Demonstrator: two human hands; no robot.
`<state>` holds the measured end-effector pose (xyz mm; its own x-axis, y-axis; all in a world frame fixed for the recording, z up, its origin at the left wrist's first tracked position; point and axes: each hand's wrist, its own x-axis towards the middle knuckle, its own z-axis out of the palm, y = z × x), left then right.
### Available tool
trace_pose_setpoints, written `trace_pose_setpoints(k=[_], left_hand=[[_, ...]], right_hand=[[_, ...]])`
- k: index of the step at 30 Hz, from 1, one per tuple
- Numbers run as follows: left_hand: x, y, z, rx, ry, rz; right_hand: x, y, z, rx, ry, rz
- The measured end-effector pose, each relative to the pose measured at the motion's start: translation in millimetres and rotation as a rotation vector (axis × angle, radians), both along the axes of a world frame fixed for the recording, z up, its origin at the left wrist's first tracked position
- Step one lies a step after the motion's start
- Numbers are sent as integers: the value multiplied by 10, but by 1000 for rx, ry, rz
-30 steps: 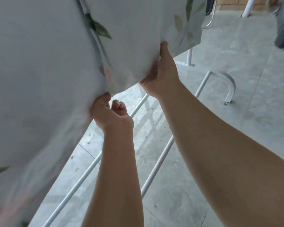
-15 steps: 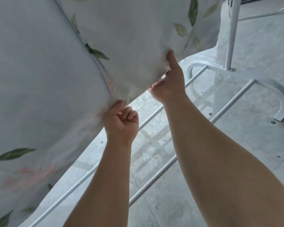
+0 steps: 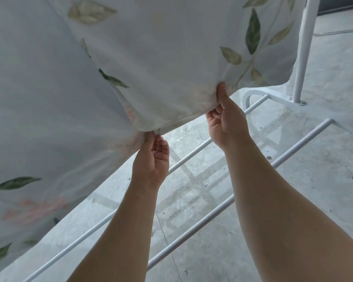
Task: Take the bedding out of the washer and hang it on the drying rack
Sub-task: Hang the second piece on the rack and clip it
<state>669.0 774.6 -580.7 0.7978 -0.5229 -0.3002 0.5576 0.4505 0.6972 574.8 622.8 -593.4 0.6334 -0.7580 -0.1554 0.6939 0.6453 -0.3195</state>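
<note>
A pale bedding sheet (image 3: 155, 58) printed with green leaves and faint pink flowers hangs down across the upper and left part of the head view. My left hand (image 3: 152, 159) pinches its lower hem between thumb and fingers, at the lowest point of the fold. Further right and a little higher, my right hand (image 3: 225, 121) grips the same hem, thumb up against the cloth. The white metal drying rack (image 3: 303, 49) shows an upright post at the right and two low base rails (image 3: 194, 153) running diagonally under my arms. The washer is out of view.
Grey concrete floor (image 3: 324, 159) lies beneath, with small dark spots. The rack's curved white foot (image 3: 248, 96) sits just right of my right hand. A dark wall strip (image 3: 342, 5) shows at the top right corner.
The view has tilted down and left, so the rack post and foot sit further right. Both hands stay on the hem; my left hand has loosened from a fist into a pinch.
</note>
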Motion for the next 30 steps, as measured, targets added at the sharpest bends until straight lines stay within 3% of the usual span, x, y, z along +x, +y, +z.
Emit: trace_pose_setpoints(k=[16, 19, 22, 30], left_hand=[[-23, -140, 173, 172, 23, 121], [-109, -196, 253, 345, -7, 80], [-354, -271, 340, 413, -15, -50], [-802, -612, 502, 222, 66, -229]], right_hand=[[-85, -4, 19, -32, 59, 25], [-259, -49, 29, -160, 195, 154], [-479, -168, 112, -178, 211, 208], [-932, -574, 344, 85, 59, -39]])
